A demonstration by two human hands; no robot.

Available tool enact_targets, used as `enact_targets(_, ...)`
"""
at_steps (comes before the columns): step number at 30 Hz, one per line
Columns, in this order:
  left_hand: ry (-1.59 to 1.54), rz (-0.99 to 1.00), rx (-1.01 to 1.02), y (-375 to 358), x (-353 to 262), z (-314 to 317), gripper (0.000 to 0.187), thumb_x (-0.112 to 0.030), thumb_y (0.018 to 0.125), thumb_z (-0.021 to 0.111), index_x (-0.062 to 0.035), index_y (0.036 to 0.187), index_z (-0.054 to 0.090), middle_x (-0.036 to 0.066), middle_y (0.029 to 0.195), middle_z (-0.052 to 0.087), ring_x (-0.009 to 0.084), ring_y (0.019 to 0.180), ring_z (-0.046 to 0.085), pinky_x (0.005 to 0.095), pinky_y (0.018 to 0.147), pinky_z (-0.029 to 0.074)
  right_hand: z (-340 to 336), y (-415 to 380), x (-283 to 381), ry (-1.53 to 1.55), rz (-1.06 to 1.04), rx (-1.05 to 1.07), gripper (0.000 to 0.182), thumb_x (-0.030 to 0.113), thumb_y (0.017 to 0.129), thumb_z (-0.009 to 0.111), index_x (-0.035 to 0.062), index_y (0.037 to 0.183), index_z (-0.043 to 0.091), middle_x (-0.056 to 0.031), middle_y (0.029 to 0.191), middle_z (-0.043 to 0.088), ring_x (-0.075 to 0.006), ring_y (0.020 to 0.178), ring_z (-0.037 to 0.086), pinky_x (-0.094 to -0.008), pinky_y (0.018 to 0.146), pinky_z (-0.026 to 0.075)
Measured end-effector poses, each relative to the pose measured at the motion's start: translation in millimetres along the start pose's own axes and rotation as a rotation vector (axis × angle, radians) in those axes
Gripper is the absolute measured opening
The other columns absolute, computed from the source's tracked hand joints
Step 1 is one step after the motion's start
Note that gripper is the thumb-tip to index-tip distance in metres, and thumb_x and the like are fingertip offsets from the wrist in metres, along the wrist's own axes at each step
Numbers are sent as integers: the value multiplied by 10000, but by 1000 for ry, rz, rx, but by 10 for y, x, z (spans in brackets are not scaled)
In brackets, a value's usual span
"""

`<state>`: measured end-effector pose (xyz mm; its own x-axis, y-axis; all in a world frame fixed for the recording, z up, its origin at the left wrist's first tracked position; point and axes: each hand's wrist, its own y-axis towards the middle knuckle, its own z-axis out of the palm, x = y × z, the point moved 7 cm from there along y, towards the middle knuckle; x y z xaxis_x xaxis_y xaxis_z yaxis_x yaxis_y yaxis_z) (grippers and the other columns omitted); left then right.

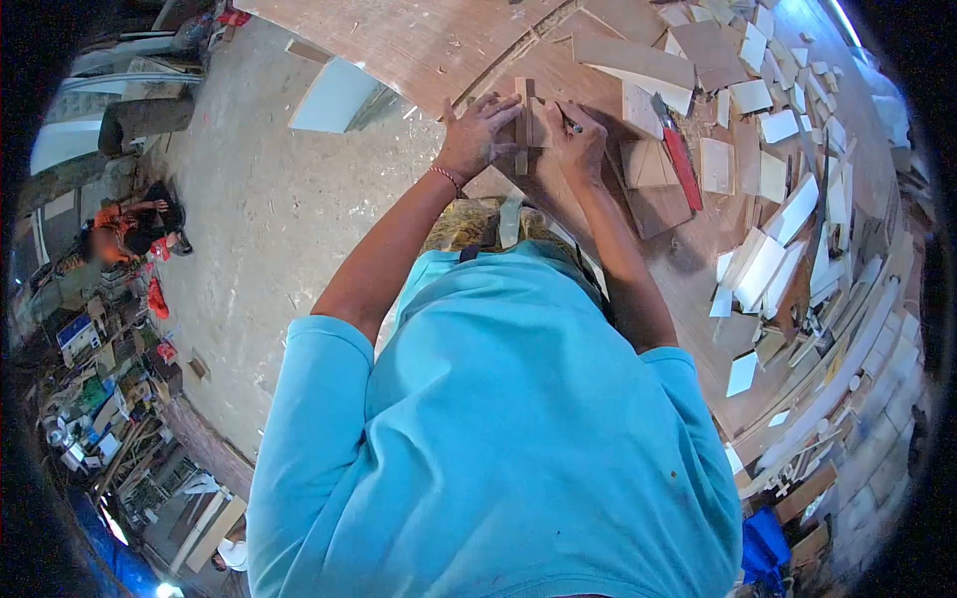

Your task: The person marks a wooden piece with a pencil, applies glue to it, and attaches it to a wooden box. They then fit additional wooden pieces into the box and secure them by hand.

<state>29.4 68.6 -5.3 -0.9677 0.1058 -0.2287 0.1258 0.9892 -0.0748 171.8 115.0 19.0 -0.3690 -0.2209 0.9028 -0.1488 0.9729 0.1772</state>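
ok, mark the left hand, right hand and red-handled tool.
Left hand [471,141]: head view, back of the hand.
Right hand [580,145]: head view, back of the hand.
Red-handled tool [680,159]: head view, on the red handle.

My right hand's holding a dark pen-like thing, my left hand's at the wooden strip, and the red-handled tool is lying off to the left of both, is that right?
Not the side: in the head view, the red-handled tool lies to the right. Your right hand holds the pen-like thing; your left hand is at the wooden strip.
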Motion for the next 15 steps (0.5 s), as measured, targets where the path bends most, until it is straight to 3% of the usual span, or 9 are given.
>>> enact_targets(2,-30,17,-33,-1,1,-11,645,-465,651,612,-288,1233,400,-132,1307,347,146,1201,335,639,938,86,-7,3,31,-43,-93,-47,238,197,790,577,-21,877,621,-148,829,629,-235,730,618,-317,647,482)
enact_targets(4,-24,16,-32,7,9,7,644,-465,650,613,-287,1232,402,-133,1306,348,146,1203,331,639,938,88,-29,5,-69,99,131,-48,238,201,791,583,-19,875,624,-138,808,631,-208,722,612,-314,624,490)
enact_targets(11,-21,8,-3,4,7,-4,657,-482,646,606,-289,1238,396,-136,1307,347,150,1211,321,641,937,75,42,-22,-282,191,130,-55,216,199,791,588,7,878,634,-128,805,634,-187,729,607,-294,606,486)
enact_targets(15,-18,15,-18,8,27,34,661,-490,643,608,-289,1237,399,-130,1306,351,156,1213,319,642,936,69,36,-18,-242,104,26,-63,200,194,788,588,15,863,638,-128,783,634,-193,685,614,-284,603,473)
